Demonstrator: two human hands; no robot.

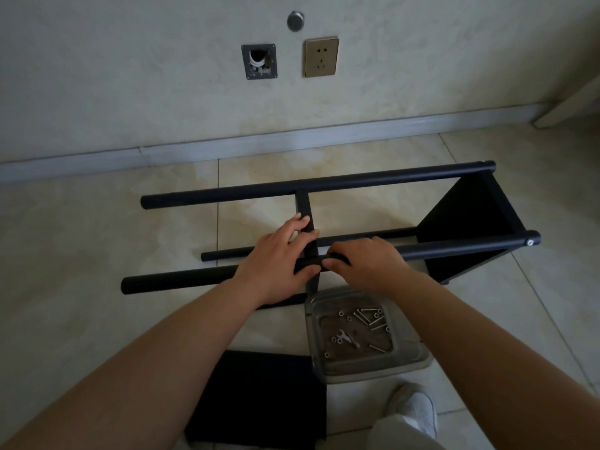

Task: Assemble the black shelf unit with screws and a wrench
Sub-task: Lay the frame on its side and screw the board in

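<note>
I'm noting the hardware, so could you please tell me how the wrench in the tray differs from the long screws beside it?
The wrench is flat with forked ends, while the long screws are thin straight rods. The wrench is a single piece in the tray's near left part; the screws are several, mostly toward its far right. Both look silvery and lie loose in the tray, touched by neither hand.

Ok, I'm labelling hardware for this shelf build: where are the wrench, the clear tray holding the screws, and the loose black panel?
wrench (pixel 348 338), head view, on its shank.
clear tray (pixel 412 354), head view, on its right rim.
black panel (pixel 259 394), head view, on its flat face.
</note>
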